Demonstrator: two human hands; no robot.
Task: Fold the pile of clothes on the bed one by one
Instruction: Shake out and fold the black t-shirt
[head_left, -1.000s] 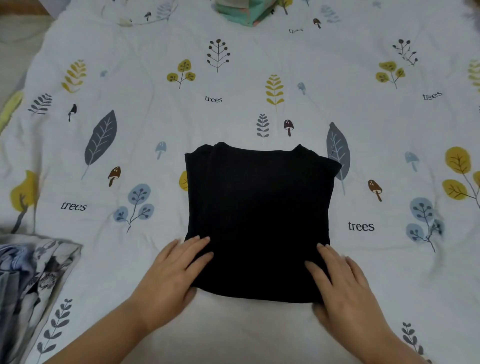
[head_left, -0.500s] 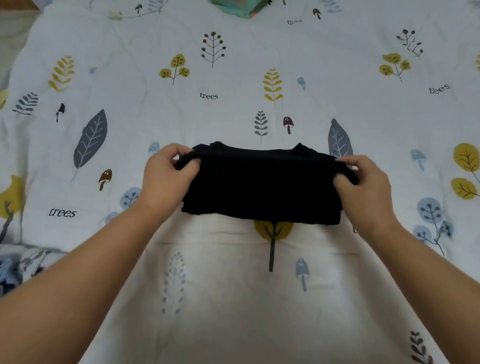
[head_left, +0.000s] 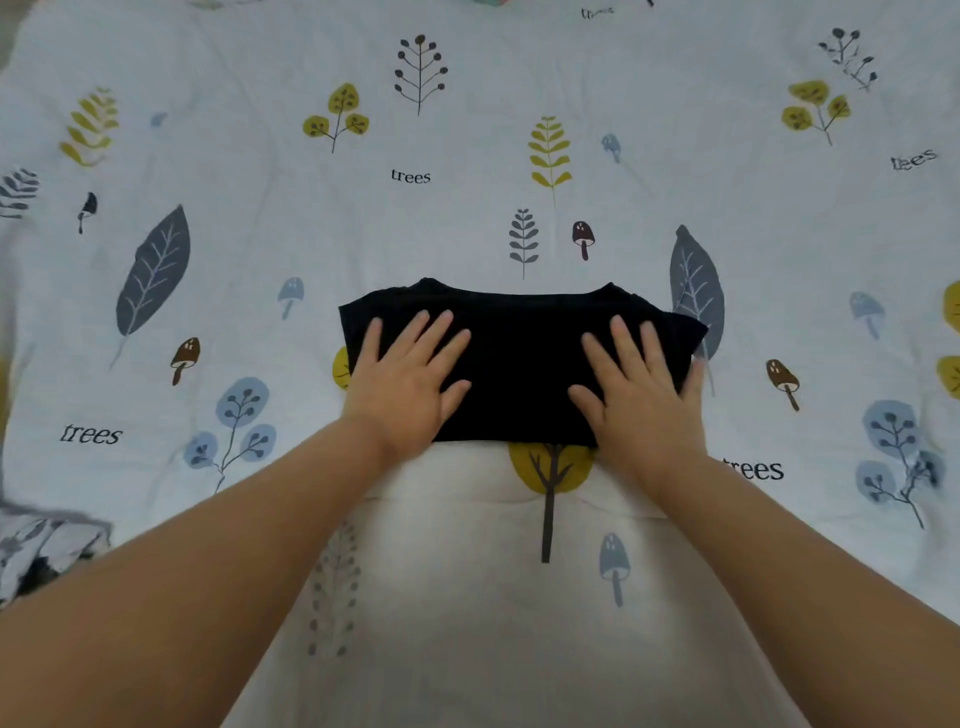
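A black garment (head_left: 519, 358) lies folded into a short wide rectangle in the middle of the bed. My left hand (head_left: 405, 384) presses flat on its left half with fingers spread. My right hand (head_left: 639, 389) presses flat on its right half, its outer fingers reaching the garment's right edge. Both forearms stretch in from the bottom of the view. The garment's lower corners are hidden under my palms.
The bed is covered by a white quilt (head_left: 467, 156) printed with leaves, mushrooms and the word trees. A crumpled grey patterned cloth (head_left: 41, 545) lies at the left edge. A sliver of teal fabric (head_left: 488, 2) shows at the top edge.
My hands lifted the garment's near edge and folded it away from me onto the far half. They then let go and now press flat on the folded garment.
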